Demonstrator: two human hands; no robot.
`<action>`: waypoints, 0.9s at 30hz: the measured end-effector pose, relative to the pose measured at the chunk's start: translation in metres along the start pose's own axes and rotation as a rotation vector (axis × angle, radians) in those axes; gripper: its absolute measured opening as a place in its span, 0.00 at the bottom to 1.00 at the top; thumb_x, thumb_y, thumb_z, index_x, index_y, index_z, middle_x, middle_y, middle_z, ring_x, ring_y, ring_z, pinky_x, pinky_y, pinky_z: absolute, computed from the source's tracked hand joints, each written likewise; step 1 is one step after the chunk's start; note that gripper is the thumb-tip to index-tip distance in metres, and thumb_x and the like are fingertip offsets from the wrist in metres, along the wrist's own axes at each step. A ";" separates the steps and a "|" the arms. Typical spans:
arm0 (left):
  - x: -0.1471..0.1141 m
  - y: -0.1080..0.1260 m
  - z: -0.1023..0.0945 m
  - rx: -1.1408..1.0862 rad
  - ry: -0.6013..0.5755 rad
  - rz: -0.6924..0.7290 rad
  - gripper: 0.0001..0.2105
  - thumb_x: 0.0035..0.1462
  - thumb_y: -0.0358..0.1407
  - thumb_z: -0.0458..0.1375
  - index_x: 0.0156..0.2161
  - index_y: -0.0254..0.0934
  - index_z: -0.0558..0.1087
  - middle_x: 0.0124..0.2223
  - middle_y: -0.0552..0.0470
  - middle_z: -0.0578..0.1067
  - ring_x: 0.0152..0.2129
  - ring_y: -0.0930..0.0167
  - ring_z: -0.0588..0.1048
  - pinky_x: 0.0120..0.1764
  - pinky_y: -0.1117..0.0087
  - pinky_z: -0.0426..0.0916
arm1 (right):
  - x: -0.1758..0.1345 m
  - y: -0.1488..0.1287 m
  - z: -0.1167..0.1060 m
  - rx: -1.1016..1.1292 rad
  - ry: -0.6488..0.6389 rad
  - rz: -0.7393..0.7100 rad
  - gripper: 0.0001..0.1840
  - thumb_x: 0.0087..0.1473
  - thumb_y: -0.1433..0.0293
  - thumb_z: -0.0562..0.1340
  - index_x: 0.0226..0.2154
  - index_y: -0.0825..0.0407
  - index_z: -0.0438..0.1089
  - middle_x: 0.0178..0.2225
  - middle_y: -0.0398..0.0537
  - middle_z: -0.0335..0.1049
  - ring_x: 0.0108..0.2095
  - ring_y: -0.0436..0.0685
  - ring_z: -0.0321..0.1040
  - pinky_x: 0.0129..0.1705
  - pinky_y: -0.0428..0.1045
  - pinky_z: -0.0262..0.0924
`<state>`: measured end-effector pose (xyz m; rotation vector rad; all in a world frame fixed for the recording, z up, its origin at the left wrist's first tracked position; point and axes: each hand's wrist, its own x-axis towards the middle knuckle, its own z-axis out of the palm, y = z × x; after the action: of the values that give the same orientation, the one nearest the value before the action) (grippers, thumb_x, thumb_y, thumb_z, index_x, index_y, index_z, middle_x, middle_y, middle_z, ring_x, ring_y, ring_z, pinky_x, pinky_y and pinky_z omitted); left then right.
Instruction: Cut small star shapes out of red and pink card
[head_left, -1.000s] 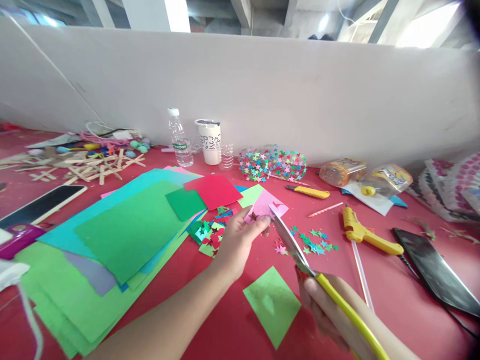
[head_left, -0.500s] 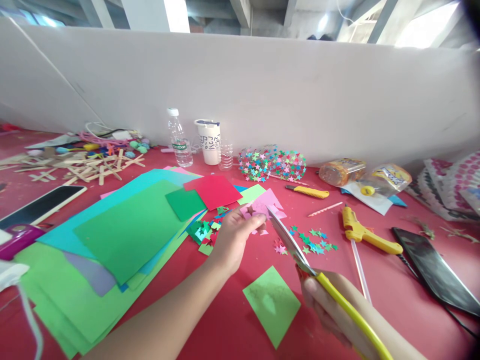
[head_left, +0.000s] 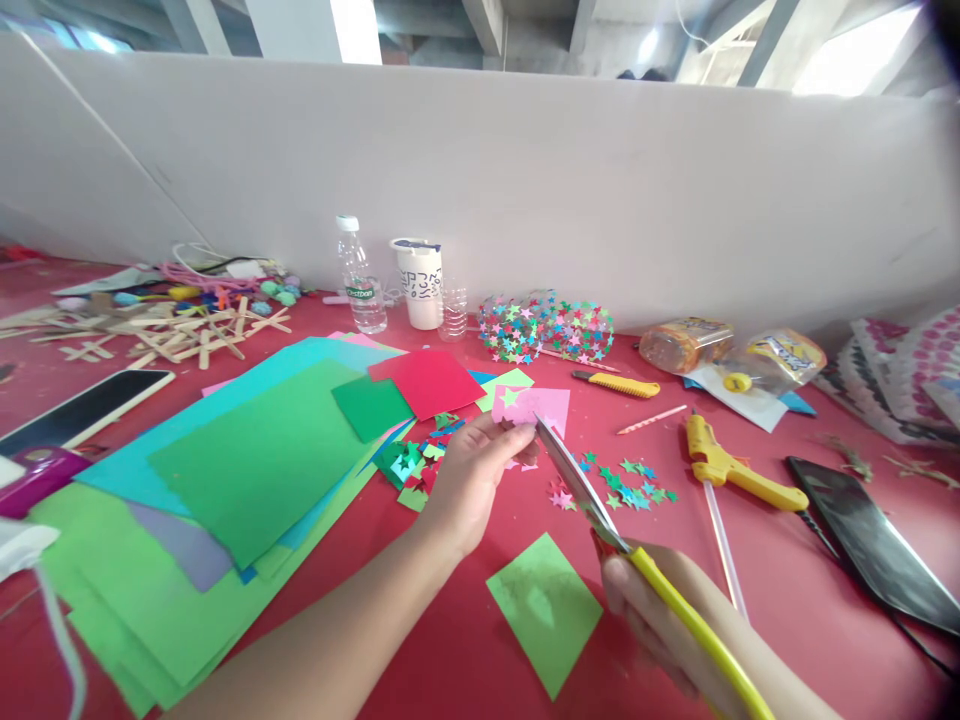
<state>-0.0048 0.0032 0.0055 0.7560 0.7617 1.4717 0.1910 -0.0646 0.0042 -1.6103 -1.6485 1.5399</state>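
Observation:
My left hand (head_left: 474, 470) pinches a piece of pink paper (head_left: 552, 405) between thumb and fingers. Near the paper's upper left, a star-shaped opening shows light green through it. In my right hand (head_left: 660, 610) are scissors (head_left: 581, 480) with yellow handles. Their blades point up and left, tips at the pink paper beside my left thumb; the blades look nearly together. Below lies a light green square of paper (head_left: 544, 615) with a dark smudge. Small paper stars (head_left: 630, 485) are scattered right of the blades. Coloured scraps (head_left: 412, 465) lie left of my left hand.
Stacked coloured sheets (head_left: 255, 460) cover the left side. A utility knife (head_left: 619, 383), yellow glue gun (head_left: 739, 470) and dark tablet-like device (head_left: 870, 530) lie right. A water bottle (head_left: 361, 280), white cup (head_left: 420, 285) and star-covered rings (head_left: 546, 328) stand at the back. Wooden sticks (head_left: 202, 335) lie back left.
The pink paper has turned in my left hand, and its star-shaped opening now sits higher, over light green paper. My right hand and the scissors have hardly moved.

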 end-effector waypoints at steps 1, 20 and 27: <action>0.000 0.000 0.000 0.004 -0.001 0.008 0.04 0.47 0.33 0.68 0.31 0.35 0.80 0.28 0.53 0.77 0.25 0.76 0.72 0.32 0.74 0.67 | 0.000 0.000 0.000 -0.006 0.001 0.000 0.37 0.49 0.29 0.51 0.24 0.47 0.56 0.15 0.31 0.48 0.14 0.44 0.42 0.15 0.43 0.44; -0.003 0.003 0.003 -0.048 -0.018 -0.056 0.05 0.48 0.32 0.68 0.29 0.33 0.77 0.28 0.53 0.75 0.26 0.76 0.70 0.34 0.75 0.65 | 0.002 0.003 0.003 -0.068 0.032 -0.010 0.30 0.56 0.38 0.54 0.23 0.47 0.54 0.13 0.33 0.52 0.13 0.46 0.45 0.15 0.44 0.42; -0.001 0.002 0.002 -0.056 0.032 -0.029 0.06 0.46 0.32 0.69 0.29 0.33 0.76 0.27 0.53 0.74 0.25 0.76 0.70 0.32 0.75 0.65 | 0.003 0.005 0.001 -0.071 0.031 0.000 0.34 0.53 0.34 0.54 0.24 0.47 0.55 0.16 0.35 0.52 0.15 0.47 0.47 0.14 0.43 0.43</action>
<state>-0.0042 0.0021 0.0081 0.6777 0.7496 1.4756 0.1919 -0.0637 -0.0017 -1.6613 -1.7044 1.4645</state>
